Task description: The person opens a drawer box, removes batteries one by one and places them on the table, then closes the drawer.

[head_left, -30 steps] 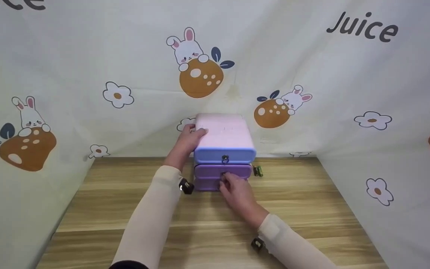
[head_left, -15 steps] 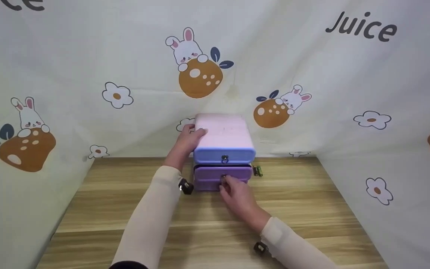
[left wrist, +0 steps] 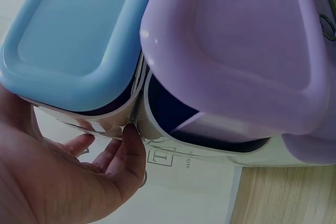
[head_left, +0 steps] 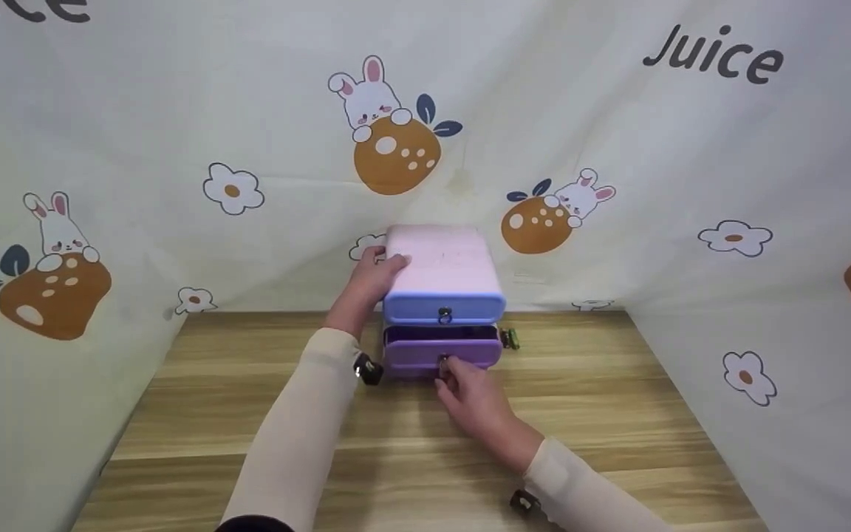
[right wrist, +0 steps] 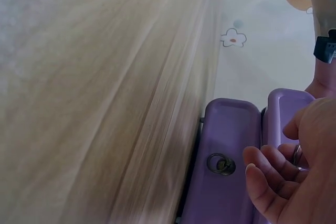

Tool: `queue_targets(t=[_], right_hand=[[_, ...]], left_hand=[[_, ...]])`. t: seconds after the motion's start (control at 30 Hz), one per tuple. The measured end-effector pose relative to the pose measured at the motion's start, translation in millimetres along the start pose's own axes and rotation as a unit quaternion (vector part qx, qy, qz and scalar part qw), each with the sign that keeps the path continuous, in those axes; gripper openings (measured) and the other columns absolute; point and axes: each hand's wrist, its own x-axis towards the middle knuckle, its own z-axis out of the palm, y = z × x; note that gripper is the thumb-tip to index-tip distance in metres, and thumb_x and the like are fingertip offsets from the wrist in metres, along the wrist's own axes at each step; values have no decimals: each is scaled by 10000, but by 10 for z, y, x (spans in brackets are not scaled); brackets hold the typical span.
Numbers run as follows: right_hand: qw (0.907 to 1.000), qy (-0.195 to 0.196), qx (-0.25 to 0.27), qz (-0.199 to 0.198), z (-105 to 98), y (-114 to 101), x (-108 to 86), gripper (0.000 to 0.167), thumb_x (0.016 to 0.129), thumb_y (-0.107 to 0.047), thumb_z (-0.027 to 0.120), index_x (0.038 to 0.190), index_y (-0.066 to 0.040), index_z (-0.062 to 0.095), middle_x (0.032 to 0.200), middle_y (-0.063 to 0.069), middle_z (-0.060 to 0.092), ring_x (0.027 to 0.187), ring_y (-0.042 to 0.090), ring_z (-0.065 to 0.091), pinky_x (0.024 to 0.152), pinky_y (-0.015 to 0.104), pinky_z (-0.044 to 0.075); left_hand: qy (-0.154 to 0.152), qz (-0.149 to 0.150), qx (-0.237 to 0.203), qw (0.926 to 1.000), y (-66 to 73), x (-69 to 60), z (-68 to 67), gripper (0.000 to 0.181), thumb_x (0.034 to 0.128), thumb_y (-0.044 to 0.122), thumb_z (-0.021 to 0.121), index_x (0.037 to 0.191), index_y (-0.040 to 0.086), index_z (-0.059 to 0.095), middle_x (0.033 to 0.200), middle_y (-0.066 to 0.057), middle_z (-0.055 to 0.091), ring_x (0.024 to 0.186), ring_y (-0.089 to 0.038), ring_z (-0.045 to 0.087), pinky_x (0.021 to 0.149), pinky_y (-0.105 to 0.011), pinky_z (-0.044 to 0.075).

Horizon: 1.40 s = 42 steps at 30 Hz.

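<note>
A small drawer cabinet (head_left: pixel 444 258) with a pink top stands at the back of the table. My left hand (head_left: pixel 371 282) holds its left side, thumb on the top and bent fingers against the side wall. My right hand (head_left: pixel 479 395) pinches the metal ring pull (right wrist: pixel 297 155) of the middle purple drawer (head_left: pixel 412 354), which is partly pulled out. A dark gap shows behind that drawer's front; its contents cannot be made out. Above it the blue drawer (head_left: pixel 418 307) is closed. The lower purple drawer (right wrist: pixel 231 129), with its own ring, sits below.
Small green and black cylinders, like batteries (head_left: pixel 513 339), lie on the wood-grain table (head_left: pixel 588 414) right of the cabinet. A printed cloth (head_left: pixel 285 133) with rabbits and flowers hangs behind and at both sides.
The middle purple drawer has come outward toward me, and a gap has widened above its front. My right hand has moved back with it. The left hand has stayed in place.
</note>
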Motion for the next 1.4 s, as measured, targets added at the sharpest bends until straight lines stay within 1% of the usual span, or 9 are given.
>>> queue_targets(t=[0.07, 0.27, 0.47, 0.67, 0.83, 1.03, 1.27, 1.4], right_hand=[[10000, -20, -25, 5, -6, -6, -11, 149, 981, -122, 790, 966, -161, 647, 780, -105, 599, 694, 80, 557, 626, 290, 508], [9999, -69, 120, 49, -25, -22, -30, 165, 985, -120, 780, 938, -162, 627, 764, -117, 565, 687, 78, 535, 617, 287, 478], [9998, -135, 112, 72, -35, -31, -42, 154, 985, -124, 789, 955, -161, 643, 781, -113, 593, 698, 74, 551, 629, 285, 507], [9997, -191, 110, 99, -51, -46, -61, 156, 988, -126, 793, 964, -165, 644, 791, -112, 602, 702, 73, 550, 630, 284, 521], [9996, -231, 122, 75, -73, -61, -76, 166, 993, -132, 794, 961, -169, 636, 792, -113, 593, 700, 73, 544, 623, 281, 513], [9992, -326, 136, 169, -86, -74, -105, 171, 1003, -161, 791, 963, -188, 627, 787, -133, 578, 690, 61, 537, 609, 262, 501], [9989, -405, 188, 116, -103, -99, -145, 175, 1010, -164, 782, 944, -203, 624, 766, -149, 579, 658, 35, 524, 593, 250, 499], [9990, -407, 162, 104, -114, -111, -155, 188, 1005, -166, 788, 936, -206, 619, 756, -152, 566, 651, 32, 514, 585, 243, 494]], left_hand=[[16, 51, -44, 10000, -6, -1, 1, 806, 1044, 453, 674, 1693, 117, 334, 1654, -209, 455, 1413, -331, 538, 1170, -474, 459], [28, 198, -119, 9997, -11, 5, 5, 798, 1044, 412, 673, 1682, 66, 341, 1611, -239, 488, 1357, -355, 579, 1118, -467, 500], [32, 108, -128, 9999, -11, 12, 12, 804, 1039, 418, 678, 1689, 85, 340, 1625, -229, 485, 1387, -348, 565, 1145, -458, 485], [23, 81, -104, 9999, -15, 8, 13, 817, 1040, 427, 677, 1698, 90, 328, 1645, -225, 469, 1391, -343, 558, 1144, -457, 484], [36, 116, -59, 9999, -21, 2, 7, 810, 1040, 439, 679, 1692, 101, 339, 1642, -222, 469, 1395, -343, 551, 1152, -469, 474], [-3, 120, -78, 9999, -29, -8, 4, 811, 1042, 450, 675, 1694, 111, 334, 1641, -220, 469, 1409, -344, 543, 1167, -477, 460], [8, 213, -22, 9998, -31, 13, 10, 808, 1037, 426, 673, 1681, 66, 343, 1629, -232, 482, 1407, -347, 546, 1168, -464, 460], [9, 170, -19, 9999, -18, 17, 8, 801, 1045, 425, 666, 1683, 67, 341, 1644, -230, 469, 1431, -346, 531, 1186, -469, 447]])
